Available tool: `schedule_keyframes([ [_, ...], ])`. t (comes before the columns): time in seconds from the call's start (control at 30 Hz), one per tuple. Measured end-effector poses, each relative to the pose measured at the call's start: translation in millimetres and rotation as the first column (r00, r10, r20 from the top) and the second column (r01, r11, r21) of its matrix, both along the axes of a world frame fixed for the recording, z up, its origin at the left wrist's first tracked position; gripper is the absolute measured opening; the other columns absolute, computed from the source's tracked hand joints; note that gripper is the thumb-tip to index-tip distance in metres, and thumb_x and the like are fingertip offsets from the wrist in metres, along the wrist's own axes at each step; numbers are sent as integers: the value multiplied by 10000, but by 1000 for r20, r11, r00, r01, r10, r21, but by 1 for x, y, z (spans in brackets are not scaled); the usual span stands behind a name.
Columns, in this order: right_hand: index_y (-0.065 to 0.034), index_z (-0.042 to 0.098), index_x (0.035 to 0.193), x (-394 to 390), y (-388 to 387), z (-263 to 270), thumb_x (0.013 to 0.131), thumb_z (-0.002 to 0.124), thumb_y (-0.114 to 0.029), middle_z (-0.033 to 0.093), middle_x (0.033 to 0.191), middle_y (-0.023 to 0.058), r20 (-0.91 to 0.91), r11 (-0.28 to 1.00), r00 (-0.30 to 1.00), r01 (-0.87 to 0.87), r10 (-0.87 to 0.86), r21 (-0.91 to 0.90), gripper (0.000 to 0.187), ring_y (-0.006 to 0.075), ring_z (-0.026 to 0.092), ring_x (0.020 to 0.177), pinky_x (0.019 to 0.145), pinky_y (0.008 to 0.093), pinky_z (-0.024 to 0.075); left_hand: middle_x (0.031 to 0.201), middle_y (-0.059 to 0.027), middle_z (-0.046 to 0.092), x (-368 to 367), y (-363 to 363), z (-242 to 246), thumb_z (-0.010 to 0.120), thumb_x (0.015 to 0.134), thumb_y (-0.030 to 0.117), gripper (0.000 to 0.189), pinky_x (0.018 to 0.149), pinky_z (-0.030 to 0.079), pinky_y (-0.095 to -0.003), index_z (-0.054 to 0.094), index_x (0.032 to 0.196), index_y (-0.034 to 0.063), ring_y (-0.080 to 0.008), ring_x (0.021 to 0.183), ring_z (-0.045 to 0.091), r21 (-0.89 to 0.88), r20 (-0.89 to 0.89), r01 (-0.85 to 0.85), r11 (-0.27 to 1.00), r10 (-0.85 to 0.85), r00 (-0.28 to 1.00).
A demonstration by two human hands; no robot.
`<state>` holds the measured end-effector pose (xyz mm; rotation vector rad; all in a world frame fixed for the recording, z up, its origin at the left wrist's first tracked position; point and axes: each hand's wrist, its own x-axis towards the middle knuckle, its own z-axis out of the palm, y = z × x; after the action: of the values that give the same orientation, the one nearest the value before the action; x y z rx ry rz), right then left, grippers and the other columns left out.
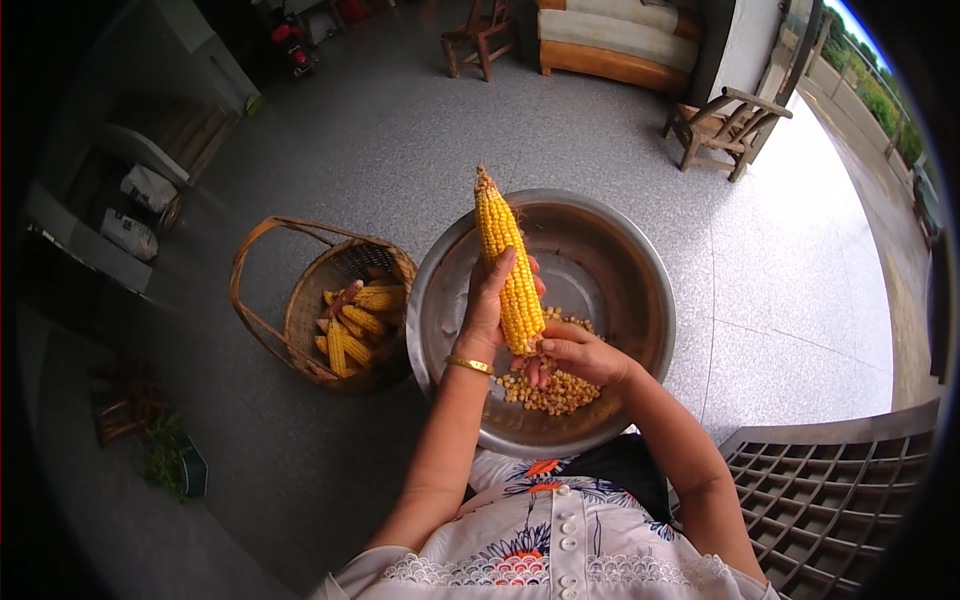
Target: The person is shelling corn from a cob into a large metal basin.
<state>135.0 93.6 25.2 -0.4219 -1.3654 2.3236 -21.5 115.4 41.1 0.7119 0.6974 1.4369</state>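
Observation:
My left hand (pixel 489 300) grips an ear of yellow corn (pixel 508 262), its pointed tip away from me and its thick end towards me. At that thick end, the fingers of my right hand (pixel 574 352) touch the base of the ear; whether they pinch it I cannot tell. Both hands are over a wide metal basin (pixel 654 300), where loose corn kernels (pixel 559 394) lie heaped on the near side. Left of the basin stands a woven basket (pixel 300 300) with a tall handle, holding several ears of corn (pixel 364 320) and what looks like a reddish bare cob (pixel 345 298).
A wooden chair (pixel 480 45) and a wooden bench (pixel 615 45) stand at the far side. Another wooden chair (pixel 716 131) is by the doorway. A lattice-backed piece of furniture (pixel 832 495) is close on my right. White sacks (pixel 131 232) and a potted plant (pixel 176 457) are at the left.

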Motion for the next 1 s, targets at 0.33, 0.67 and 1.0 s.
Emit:
schedule_keyframes([
  [0.33, -3, 483, 1008, -4, -1, -9, 874, 454, -395, 583, 867, 92, 92, 996, 992, 86, -84, -13, 415, 147, 580, 698, 643, 272, 483, 758, -63, 552, 5, -1, -1, 599, 798, 310, 403, 503, 491, -235, 460, 1086, 66, -137, 571, 576, 4, -112, 4, 1000, -3, 994],
  [0.67, -3, 485, 1000, -2, -1, -2, 871, 467, -384, 582, 845, 86, 42, 996, 998, 34, -38, 84, 403, 142, 585, 701, 636, 268, 488, 755, -57, 548, 2, -2, 1, 595, 799, 317, 413, 501, 493, -238, 455, 1092, 62, -135, 576, 577, -44, -4, -15, 999, 14, 1000],
  [1.0, -15, 446, 1038, -4, 0, -9, 858, 467, -428, 580, 841, 94, 98, 995, 992, 78, -84, 62, 451, 147, 582, 654, 571, 255, 484, 740, -54, 541, 6, -2, 4, 629, 768, 340, 370, 499, 478, -237, 460, 954, 68, -135, 573, 569, -6, -92, -6, 1000, 5, 996],
])
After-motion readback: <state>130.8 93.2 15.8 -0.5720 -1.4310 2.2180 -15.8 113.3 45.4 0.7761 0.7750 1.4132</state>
